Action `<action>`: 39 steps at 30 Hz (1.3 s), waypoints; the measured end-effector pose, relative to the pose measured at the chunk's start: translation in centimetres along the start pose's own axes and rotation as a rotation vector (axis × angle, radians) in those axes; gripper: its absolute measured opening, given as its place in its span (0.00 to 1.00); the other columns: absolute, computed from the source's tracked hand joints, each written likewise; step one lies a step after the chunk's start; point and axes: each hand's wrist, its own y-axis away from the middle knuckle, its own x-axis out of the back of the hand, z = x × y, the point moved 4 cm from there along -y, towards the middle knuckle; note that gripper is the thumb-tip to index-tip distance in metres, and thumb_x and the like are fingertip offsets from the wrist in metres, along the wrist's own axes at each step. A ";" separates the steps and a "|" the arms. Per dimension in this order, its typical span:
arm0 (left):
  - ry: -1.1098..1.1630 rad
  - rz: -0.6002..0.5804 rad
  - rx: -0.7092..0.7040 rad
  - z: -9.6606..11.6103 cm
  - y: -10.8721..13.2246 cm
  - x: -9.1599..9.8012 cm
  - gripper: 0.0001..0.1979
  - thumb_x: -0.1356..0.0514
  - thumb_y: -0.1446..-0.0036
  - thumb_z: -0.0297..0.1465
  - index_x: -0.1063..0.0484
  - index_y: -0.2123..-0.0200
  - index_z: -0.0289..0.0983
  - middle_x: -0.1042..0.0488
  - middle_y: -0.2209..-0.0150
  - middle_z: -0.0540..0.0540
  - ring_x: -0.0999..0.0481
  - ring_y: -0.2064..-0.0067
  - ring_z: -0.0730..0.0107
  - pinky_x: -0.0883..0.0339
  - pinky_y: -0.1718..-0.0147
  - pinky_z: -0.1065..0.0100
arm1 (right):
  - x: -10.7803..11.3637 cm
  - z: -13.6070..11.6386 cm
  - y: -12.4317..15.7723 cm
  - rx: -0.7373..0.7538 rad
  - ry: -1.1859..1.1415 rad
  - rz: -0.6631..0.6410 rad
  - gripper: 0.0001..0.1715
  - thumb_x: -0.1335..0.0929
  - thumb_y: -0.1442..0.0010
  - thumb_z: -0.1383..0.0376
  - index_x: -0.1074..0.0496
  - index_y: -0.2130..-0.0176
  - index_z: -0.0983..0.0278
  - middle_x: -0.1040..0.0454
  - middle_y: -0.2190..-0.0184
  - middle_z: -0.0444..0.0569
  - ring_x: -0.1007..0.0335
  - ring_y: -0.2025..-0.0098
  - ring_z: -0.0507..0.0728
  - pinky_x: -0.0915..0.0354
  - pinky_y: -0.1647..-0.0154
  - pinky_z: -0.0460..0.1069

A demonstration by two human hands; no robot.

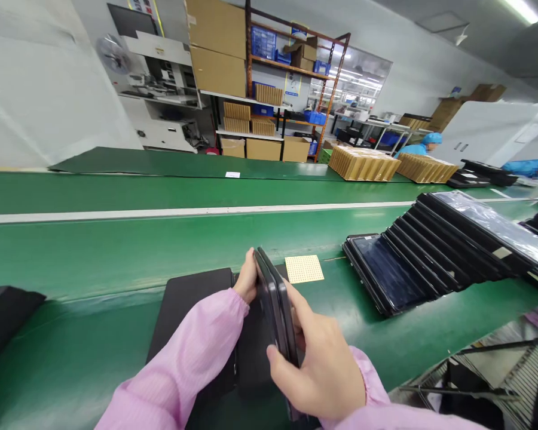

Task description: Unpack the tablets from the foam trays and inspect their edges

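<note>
Two thin black tablet-like slabs [278, 304] stand on edge, face to face, between my hands. My left hand [247, 278] grips their far end, its fingers partly hidden behind them. Around the near side wraps my right hand [320, 355], thumb on one face and fingers on the other. Underneath, a flat black case or mat [195, 301] lies on the green bench, partly covered by my left sleeve and the slabs. A small cream sheet with rows of dots [303, 269] rests just beyond my right hand.
Overlapping black-framed tablets [394, 269] lean in a row on the right, some under clear film. A black object [6, 316] sits at the far left. Behind the bench's white strip [197, 212] stand cardboard dividers [363, 162]. A co-worker in a blue cap [430, 140] is farther back.
</note>
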 end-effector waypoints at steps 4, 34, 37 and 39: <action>0.024 0.069 -0.040 4.2 -1.5 -0.9 0.21 0.44 0.42 0.47 0.33 0.79 0.39 0.34 0.84 0.53 0.35 0.82 0.73 0.37 0.79 0.70 | -1.3 0.5 -0.2 -0.097 0.097 -0.201 0.44 0.36 0.45 0.65 0.50 0.33 0.72 0.24 0.78 0.43 0.26 0.76 0.60 0.36 0.74 0.51; -0.136 0.013 -0.393 6.8 -4.1 -0.3 0.24 0.50 0.33 0.33 0.40 0.84 0.40 0.43 0.82 0.53 0.46 0.79 0.71 0.48 0.76 0.68 | -1.8 5.1 -4.5 -0.126 -0.064 -0.883 0.22 0.19 0.53 0.61 0.23 0.60 0.64 0.16 0.60 0.49 0.18 0.58 0.62 0.28 0.58 0.51; -0.165 0.000 -0.424 6.8 -3.9 -0.4 0.24 0.49 0.33 0.36 0.39 0.83 0.40 0.44 0.82 0.54 0.46 0.79 0.72 0.46 0.76 0.68 | -1.7 5.2 -4.5 -0.131 -0.094 -0.883 0.21 0.19 0.53 0.59 0.22 0.61 0.64 0.15 0.61 0.49 0.17 0.58 0.63 0.28 0.60 0.51; -0.175 0.004 -0.441 6.9 -3.7 -0.4 0.23 0.48 0.33 0.37 0.38 0.82 0.40 0.44 0.81 0.54 0.45 0.79 0.72 0.45 0.76 0.69 | -1.7 5.2 -4.5 -0.138 -0.090 -0.875 0.20 0.19 0.53 0.60 0.22 0.62 0.65 0.15 0.62 0.50 0.17 0.58 0.63 0.28 0.61 0.51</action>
